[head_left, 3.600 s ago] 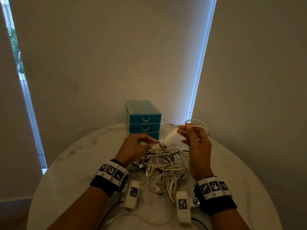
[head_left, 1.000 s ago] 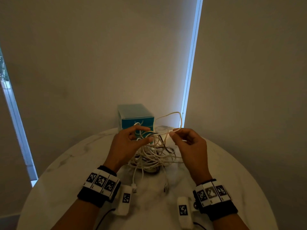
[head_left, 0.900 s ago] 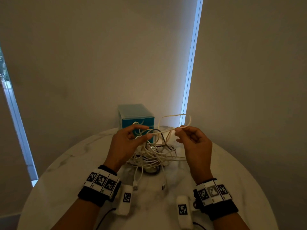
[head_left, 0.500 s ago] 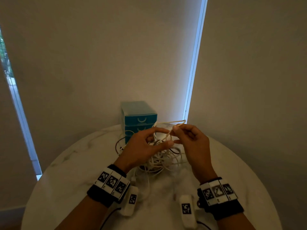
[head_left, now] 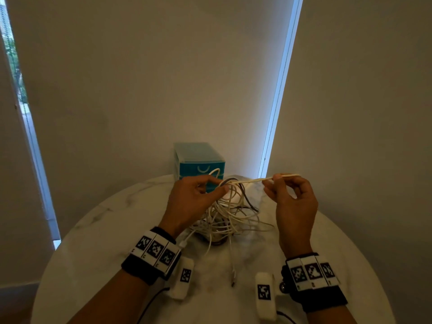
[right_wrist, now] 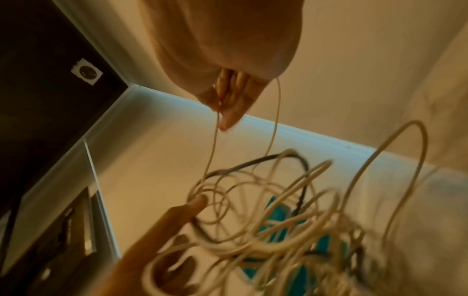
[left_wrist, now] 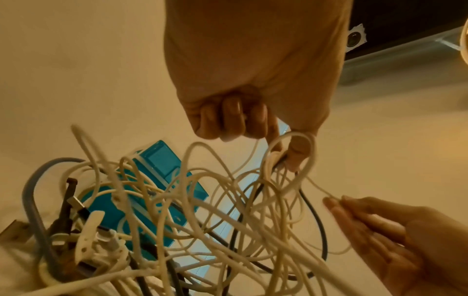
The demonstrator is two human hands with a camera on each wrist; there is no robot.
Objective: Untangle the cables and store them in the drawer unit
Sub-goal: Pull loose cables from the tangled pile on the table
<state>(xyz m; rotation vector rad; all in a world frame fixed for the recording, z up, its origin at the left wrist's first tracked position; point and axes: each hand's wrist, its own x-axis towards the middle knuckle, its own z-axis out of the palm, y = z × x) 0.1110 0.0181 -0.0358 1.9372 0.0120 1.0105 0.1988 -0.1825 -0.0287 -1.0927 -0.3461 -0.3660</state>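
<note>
Right hand (head_left: 295,208) pinches white cable (head_left: 253,180) stretched level, sideways toward left hand (head_left: 189,202).

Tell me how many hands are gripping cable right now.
2. The left hand pinches loops at the top of the cable tangle, in front of the drawer unit; the right hand pinches a white strand stretched rightward from it. No hand is hidden.

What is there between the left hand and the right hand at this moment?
In the head view a thin white cable runs taut from the left hand to the right hand; below that stretch hangs the cable tangle.
</note>
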